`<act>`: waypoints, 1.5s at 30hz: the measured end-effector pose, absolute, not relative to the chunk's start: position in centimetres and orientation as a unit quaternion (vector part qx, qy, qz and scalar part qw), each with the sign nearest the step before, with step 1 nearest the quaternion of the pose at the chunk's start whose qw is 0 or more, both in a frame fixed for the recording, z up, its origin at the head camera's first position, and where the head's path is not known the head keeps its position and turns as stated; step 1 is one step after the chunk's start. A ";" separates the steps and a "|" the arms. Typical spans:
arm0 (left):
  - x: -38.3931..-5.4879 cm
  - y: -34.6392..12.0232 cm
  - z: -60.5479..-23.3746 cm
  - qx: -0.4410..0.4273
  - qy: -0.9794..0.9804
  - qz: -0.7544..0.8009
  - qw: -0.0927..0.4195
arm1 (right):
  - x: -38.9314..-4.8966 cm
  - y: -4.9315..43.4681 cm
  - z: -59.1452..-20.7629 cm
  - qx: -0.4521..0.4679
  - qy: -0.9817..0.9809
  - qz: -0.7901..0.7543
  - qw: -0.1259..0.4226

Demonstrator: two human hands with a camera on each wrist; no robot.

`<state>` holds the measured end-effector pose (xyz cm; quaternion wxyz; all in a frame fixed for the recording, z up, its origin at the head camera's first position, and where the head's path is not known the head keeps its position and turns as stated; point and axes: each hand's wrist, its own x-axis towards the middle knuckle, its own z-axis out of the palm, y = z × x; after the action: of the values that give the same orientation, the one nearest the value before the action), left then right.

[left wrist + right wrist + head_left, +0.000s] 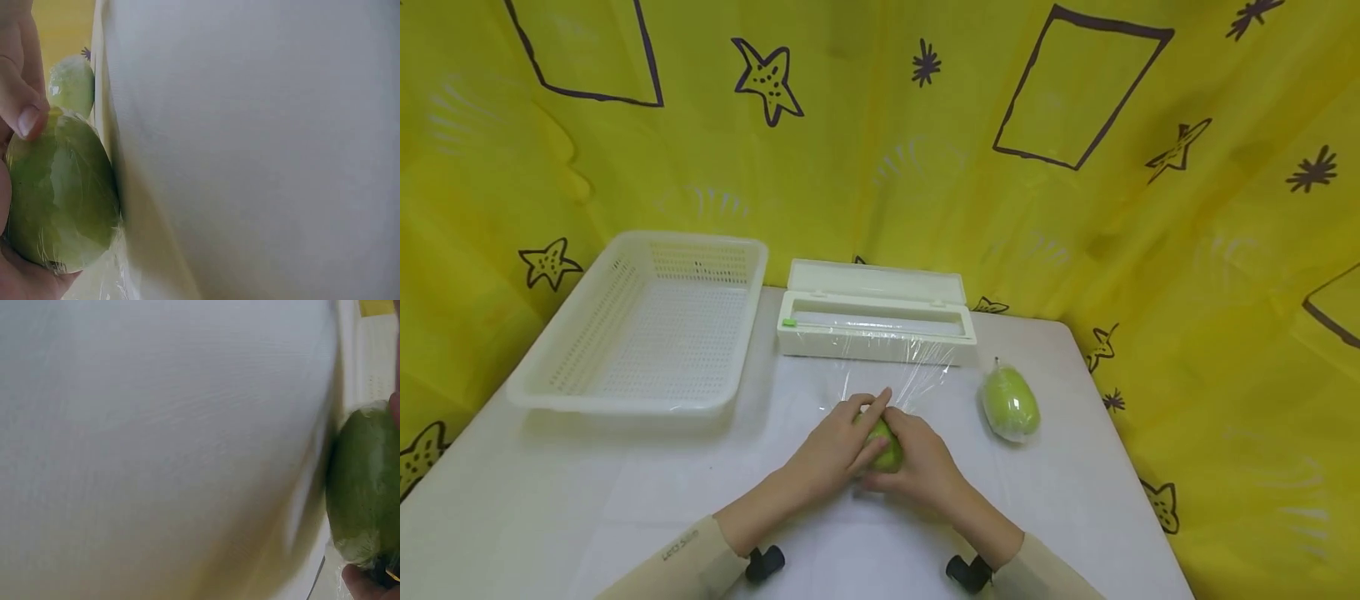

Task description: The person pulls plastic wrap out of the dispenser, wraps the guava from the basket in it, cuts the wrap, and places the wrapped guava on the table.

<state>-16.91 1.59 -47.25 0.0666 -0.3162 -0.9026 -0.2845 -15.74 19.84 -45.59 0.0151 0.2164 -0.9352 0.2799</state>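
Observation:
Both hands are on a green mango [889, 454] above the middle of the white table, with clear cling film [891, 379] stretching from it back to the dispenser box. My left hand [831, 446] grips it from the left, fingers across the top. From the right, my right hand [925, 458] holds it with curled fingers. In the left wrist view the mango [62, 187] is covered in shiny film, a thumb pressing its upper end. The right wrist view catches the mango [365, 481] at its edge, with only fingertips of the hands showing.
Behind the hands stands a white cling film box [880, 346], its lid raised and a green slider at the left. A second film-wrapped mango [1011, 404] lies to the right. A white plastic basket [625, 408] sits at the back left, before a yellow curtain [850, 167].

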 end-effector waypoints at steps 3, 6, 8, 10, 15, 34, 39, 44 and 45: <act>-17.1 1.5 -47.2 -0.311 -0.901 -0.300 0.043 | -15.9 19.6 -45.7 0.204 -0.940 0.274 0.005; -17.6 1.2 -47.0 -0.301 -0.886 -0.353 0.005 | -15.9 19.6 -45.6 0.179 -0.944 0.277 -0.004; -17.8 0.9 -46.8 -0.286 -0.869 -0.402 0.006 | -15.9 19.7 -45.6 0.164 -0.946 0.280 -0.008; -17.7 0.3 -46.4 -0.264 -0.856 -0.443 0.044 | -15.9 19.8 -45.7 0.154 -0.945 0.289 -0.012; -14.8 -1.0 -46.1 -0.202 -0.843 -0.463 0.185 | -16.0 20.0 -45.8 0.155 -0.942 0.296 -0.008; -14.5 1.5 -46.2 -0.217 -0.921 -0.308 0.103 | -16.1 19.4 -46.2 0.194 -0.939 0.279 0.063; -16.3 2.5 -46.4 -0.213 -0.924 -0.287 0.136 | -15.9 19.2 -46.2 0.208 -0.939 0.264 0.071; -17.5 3.2 -46.8 -0.172 -0.921 -0.330 0.118 | -15.9 19.1 -46.2 0.212 -0.938 0.265 0.077; -17.7 3.2 -46.8 -0.156 -0.918 -0.351 0.103 | -15.9 19.0 -46.2 0.211 -0.937 0.268 0.078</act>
<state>-17.68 3.22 -46.81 0.1027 -0.1557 -0.9175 -0.3512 -15.91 19.03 -46.23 0.0783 0.2112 -0.9368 0.2677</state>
